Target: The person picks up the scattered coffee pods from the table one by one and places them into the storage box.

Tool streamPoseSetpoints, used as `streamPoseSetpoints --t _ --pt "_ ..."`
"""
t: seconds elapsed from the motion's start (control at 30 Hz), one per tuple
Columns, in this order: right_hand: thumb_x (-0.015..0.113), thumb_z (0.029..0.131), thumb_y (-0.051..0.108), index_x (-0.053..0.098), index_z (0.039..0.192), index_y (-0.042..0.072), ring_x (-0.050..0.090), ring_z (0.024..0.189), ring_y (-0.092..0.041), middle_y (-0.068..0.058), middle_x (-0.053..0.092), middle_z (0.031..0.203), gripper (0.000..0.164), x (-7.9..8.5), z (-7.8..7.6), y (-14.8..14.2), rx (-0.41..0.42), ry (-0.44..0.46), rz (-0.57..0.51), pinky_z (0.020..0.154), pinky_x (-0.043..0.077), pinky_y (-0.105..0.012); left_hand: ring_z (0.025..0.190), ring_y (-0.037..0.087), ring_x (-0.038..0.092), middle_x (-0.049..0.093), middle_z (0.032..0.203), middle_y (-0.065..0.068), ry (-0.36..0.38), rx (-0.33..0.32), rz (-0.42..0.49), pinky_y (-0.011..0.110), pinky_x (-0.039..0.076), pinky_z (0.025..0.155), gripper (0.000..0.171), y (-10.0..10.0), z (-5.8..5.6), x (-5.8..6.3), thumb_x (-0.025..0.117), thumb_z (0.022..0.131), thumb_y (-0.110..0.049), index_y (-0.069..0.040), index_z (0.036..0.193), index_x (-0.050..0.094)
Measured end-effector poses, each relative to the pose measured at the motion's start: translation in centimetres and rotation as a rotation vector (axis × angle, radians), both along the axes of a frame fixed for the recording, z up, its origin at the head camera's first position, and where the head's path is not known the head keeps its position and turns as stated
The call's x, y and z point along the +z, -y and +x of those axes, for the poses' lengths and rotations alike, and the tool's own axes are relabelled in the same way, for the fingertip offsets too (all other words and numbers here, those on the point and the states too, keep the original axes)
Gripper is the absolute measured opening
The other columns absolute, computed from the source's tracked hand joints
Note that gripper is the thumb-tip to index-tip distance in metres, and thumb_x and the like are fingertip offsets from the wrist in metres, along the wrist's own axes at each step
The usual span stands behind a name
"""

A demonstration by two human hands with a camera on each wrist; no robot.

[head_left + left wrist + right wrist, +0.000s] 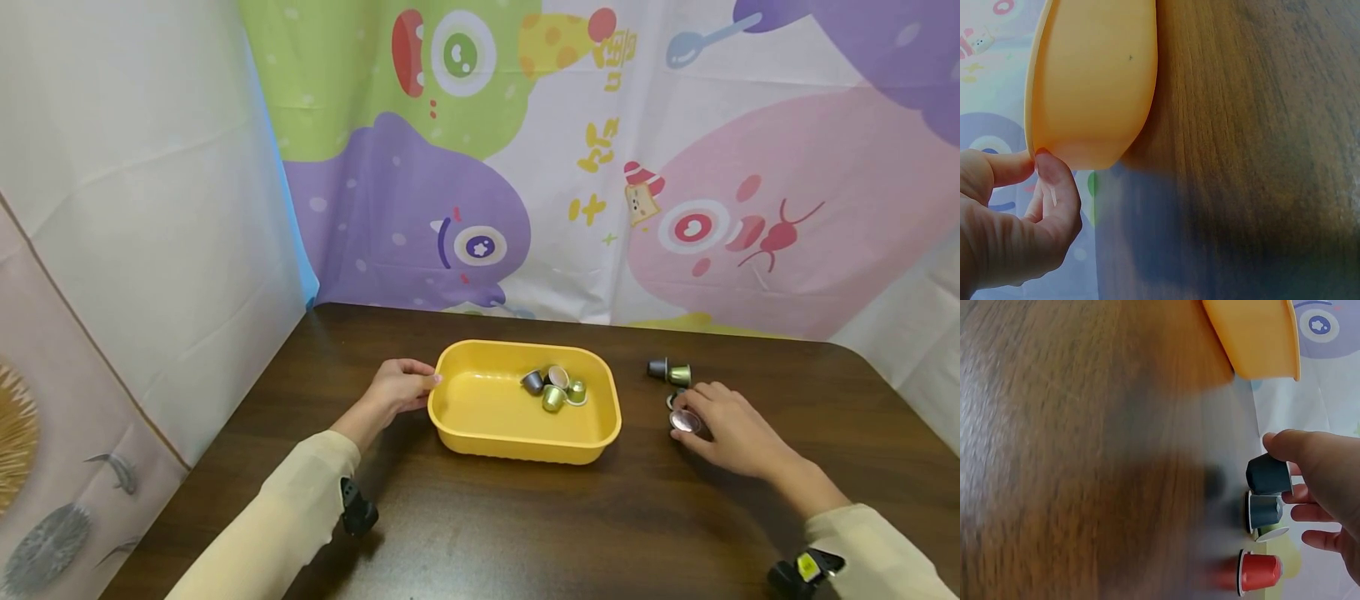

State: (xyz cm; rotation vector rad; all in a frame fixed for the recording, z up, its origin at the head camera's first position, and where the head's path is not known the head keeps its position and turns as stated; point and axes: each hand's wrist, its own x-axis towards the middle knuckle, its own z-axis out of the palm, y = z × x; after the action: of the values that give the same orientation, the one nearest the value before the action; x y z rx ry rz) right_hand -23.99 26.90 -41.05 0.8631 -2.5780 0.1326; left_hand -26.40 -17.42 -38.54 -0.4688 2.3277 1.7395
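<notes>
Left hand [399,387] is pinching a yellow tray [517,448] by its rim, right hand [731,425] a dark capsule [1268,475], tabletop [643,450] stretching between; sideways lettering [595,158] is seemingly blurring.

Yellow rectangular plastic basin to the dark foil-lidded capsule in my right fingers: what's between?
Only bare brown wooden tabletop separates basin and capsule, head view.

Yellow tray [480,410], dark capsule [1267,474], brown-grained table [525,533]
</notes>
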Motion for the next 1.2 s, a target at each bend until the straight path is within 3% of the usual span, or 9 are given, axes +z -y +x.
streamPoseSetpoints --t 0.77,1.2 --pt "0.084 0.069 0.025 0.063 0.092 0.013 0.047 0.079 -0.013 0.004 0.055 0.082 0.033 0.1 -0.3 1.2 0.002 -0.001 -0.024 0.069 0.038 -0.033 0.093 0.022 0.062 0.057 0.107 0.014 -0.008 -0.007 0.015 0.040 0.055 0.094 0.026 0.1 -0.2 -0.1 0.064 0.091 -0.011 0.003 0.113 0.059" --pt "0.084 0.069 0.026 0.063 0.091 0.014 0.048 0.079 -0.013 0.004 0.056 0.082 0.033 0.3 -0.5 1.5 0.014 -0.007 -0.027 0.069 0.039 -0.034 0.091 0.021 0.062 0.057 0.103 0.012 -0.004 0.000 0.014 0.036 0.057 0.089 0.026 0.1 -0.2 -0.1 0.065 0.091 -0.011 0.002 0.112 0.060"
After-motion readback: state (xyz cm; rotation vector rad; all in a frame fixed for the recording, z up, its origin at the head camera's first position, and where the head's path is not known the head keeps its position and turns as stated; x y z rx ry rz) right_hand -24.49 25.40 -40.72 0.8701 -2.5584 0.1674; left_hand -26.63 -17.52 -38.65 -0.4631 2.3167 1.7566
